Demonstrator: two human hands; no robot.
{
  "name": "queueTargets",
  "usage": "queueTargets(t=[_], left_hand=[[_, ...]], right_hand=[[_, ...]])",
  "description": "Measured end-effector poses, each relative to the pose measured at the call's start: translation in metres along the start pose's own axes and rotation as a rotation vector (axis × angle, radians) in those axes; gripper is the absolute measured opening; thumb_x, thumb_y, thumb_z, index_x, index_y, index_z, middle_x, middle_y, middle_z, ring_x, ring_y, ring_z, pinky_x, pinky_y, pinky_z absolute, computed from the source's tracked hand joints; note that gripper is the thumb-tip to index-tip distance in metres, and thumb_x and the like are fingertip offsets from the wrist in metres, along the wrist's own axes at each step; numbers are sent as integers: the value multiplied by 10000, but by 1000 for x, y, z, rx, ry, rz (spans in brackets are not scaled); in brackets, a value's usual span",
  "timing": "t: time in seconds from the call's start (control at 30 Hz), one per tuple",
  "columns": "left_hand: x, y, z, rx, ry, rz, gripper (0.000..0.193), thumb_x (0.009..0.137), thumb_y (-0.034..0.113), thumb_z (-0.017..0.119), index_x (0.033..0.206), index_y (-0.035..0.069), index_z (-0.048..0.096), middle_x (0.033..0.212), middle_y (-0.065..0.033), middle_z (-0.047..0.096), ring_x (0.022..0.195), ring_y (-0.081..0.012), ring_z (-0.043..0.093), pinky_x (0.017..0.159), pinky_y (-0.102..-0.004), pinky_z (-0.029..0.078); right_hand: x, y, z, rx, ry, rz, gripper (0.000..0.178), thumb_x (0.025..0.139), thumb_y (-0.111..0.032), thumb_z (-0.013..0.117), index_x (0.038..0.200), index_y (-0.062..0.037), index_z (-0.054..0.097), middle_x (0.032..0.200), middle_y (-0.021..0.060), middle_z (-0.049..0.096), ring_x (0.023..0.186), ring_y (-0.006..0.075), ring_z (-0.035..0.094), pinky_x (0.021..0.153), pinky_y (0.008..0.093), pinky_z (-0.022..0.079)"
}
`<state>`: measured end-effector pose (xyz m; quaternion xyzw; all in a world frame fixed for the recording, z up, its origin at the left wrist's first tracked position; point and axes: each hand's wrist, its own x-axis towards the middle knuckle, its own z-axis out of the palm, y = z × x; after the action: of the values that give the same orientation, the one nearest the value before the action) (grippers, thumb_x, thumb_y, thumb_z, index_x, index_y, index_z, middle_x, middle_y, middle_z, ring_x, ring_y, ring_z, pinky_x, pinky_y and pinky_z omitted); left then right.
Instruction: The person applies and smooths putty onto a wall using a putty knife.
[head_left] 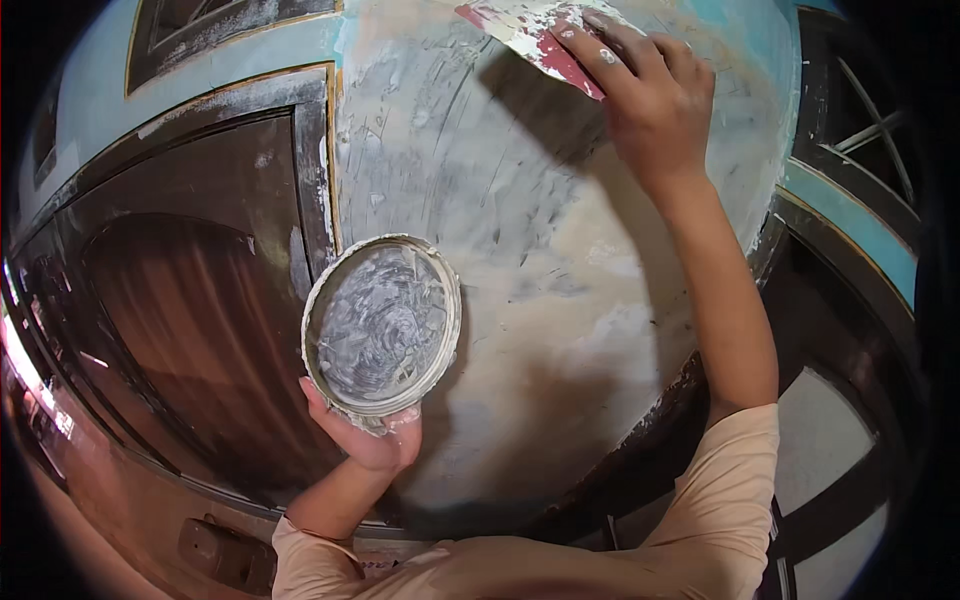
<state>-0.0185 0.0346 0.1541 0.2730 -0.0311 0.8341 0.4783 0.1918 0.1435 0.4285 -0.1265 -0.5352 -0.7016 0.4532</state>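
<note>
So, red spreader [570,70] at far end, over patchy wall [520,330]; right hand [655,90] on it, fingers close together across its face, thumb hidden. Nearer, left: round pan [453,330] of grey putty [380,320], left hand [375,440] cupped beneath, visible digits spread. Dark wooden door [200,280] farther left.

At left, a brown door [180,290] with an arched panel [210,315]; above it, part of a window [215,28]. At upper right, a second window [858,115] with crossed bars [873,131]; below, dark framework [840,502] with pale panels [820,430]. At lower left, a brown object [215,550], kind unclear.
</note>
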Motion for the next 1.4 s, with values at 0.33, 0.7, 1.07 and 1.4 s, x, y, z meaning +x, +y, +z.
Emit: queueTargets(t=[0.33,0.7,1.07,1.4], left_hand=[[-11,16,-4,-16,74,-43,754,928,682,347,1496,187,333,1500,-44,398,1349,-294,421,1092,-537,374],[-60,5,-41,-14,72,-313,791,924,687,339,1491,136,346,1494,-66,412,1353,-292,414,1133,-487,317],[-69,11,-47,8,67,-332,774,938,669,323,1497,133,333,1500,-76,405,1357,-302,413,1125,-492,332],[-90,13,-53,0,125,-330,730,944,652,337,1484,162,356,1488,-62,413,1350,-294,416,1125,-493,332]], right_hand=[[0,7,-20,-37,-43,-111,238,782,-215,642,1006,-278,693,957,-93,640,834,128,563,746,319,383],[-16,-52,-18,283,-131,-112,253,783,-204,641,1020,-262,710,955,-51,677,784,156,592,667,314,479],[6,-47,-9,347,-79,-83,273,746,-203,668,1014,-230,707,975,-65,686,827,175,609,716,339,466],[25,-29,-37,313,-24,-90,251,788,-200,650,1024,-261,712,981,-57,696,865,161,632,742,327,499]])
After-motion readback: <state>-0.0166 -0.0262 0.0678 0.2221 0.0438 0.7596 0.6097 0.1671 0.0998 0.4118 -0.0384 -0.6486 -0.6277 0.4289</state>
